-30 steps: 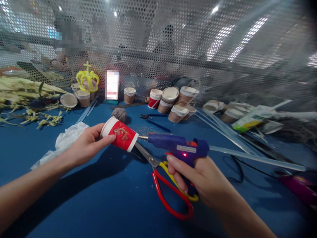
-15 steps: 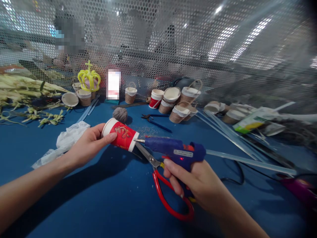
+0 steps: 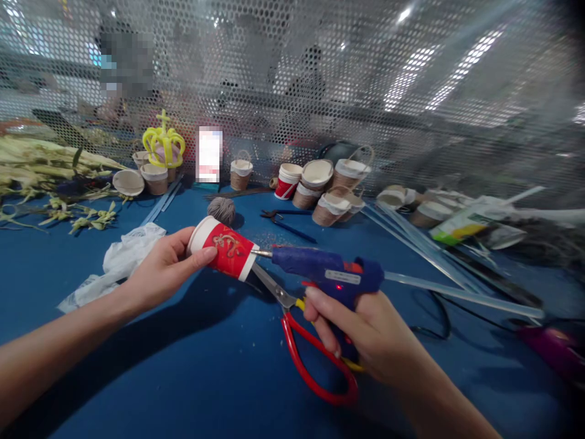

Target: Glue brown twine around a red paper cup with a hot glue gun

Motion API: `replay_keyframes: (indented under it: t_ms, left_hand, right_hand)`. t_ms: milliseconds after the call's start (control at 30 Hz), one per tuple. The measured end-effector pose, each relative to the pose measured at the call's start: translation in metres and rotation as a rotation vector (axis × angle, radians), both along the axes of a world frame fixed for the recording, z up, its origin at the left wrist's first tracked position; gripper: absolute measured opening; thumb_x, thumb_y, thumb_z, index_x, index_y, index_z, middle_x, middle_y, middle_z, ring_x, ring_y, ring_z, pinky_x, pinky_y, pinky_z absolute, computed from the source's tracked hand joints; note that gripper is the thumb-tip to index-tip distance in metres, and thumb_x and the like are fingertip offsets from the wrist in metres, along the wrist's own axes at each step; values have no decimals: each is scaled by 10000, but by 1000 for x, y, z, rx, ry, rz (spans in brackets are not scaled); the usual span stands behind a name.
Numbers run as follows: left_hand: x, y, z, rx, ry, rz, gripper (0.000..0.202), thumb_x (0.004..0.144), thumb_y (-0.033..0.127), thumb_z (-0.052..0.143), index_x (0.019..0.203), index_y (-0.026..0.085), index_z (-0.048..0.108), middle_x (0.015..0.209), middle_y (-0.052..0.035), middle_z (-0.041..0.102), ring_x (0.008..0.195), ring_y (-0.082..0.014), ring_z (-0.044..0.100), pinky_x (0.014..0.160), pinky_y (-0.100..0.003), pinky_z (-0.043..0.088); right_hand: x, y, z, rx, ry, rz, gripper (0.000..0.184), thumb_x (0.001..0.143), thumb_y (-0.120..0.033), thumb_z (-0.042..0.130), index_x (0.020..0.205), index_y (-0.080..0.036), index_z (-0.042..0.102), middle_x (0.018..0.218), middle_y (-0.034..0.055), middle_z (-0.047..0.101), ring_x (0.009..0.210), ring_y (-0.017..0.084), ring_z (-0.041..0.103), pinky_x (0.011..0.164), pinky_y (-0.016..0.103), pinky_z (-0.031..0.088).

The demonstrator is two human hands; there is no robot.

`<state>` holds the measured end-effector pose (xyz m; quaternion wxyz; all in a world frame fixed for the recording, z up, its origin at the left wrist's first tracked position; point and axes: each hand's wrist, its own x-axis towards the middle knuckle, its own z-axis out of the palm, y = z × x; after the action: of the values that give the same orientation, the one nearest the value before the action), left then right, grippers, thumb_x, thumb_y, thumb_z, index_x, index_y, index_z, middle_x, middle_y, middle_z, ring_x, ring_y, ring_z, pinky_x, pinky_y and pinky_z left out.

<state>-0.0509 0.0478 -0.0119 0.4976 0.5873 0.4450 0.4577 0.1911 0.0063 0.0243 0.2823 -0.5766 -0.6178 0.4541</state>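
Note:
My left hand (image 3: pixel 162 271) grips a red paper cup (image 3: pixel 223 247) with a gold pattern, held on its side above the blue table (image 3: pixel 205 366), bottom end turned right. My right hand (image 3: pixel 361 332) is wrapped round the handle of a blue glue gun (image 3: pixel 326 274) with a red light lit. The gun's metal nozzle touches the bottom rim of the cup. A clear glue stick (image 3: pixel 457 294) sticks out of the gun's back. Red-handled scissors (image 3: pixel 311 341) lie on the table under the gun.
A grey yarn ball (image 3: pixel 221 210) and dark pliers (image 3: pixel 286 222) lie behind the cup. Several twine-wrapped cups (image 3: pixel 326 186) stand by the mesh screen (image 3: pixel 292 73). A white plastic bag (image 3: pixel 123 256) lies at left, dried leaves (image 3: pixel 50 177) farther left, glue sticks and packets at right.
The glue gun's nozzle shifted slightly along the cup's bottom rim, first lower, then back up. The cup stays in my left hand, nearly still.

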Motion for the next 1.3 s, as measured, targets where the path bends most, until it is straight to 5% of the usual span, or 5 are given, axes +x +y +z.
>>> replay_keyframes:
  t_ms: [467,933,1300]
  left_hand:
    - [0,-1,-5,2,-88,33,223,722,328,631,864,156,616,737,-17,651,649,-117,537,593,-216,426]
    - [-1,2,-8,-35,-86,87,234,719,357,627,856,167,625,749,-21,656,644,-124,531,571,-211,410]
    - [0,-1,-11,122,-98,102,196,725,328,634,850,178,627,708,12,638,606,-89,519,547,-176,422]
  right_hand:
    - [1,1,-7,-1,55,37,321,791,-415,480,598,-172,562,365,-39,477,304,60,362,324,203,275]
    - [-4,-2,-13,140,-92,123,360,790,-377,463,490,-187,522,359,-24,476,377,97,479,503,243,447]
    - [0,0,-4,-81,166,7,295,794,-362,487,590,-158,546,351,-48,459,296,40,340,308,174,241]
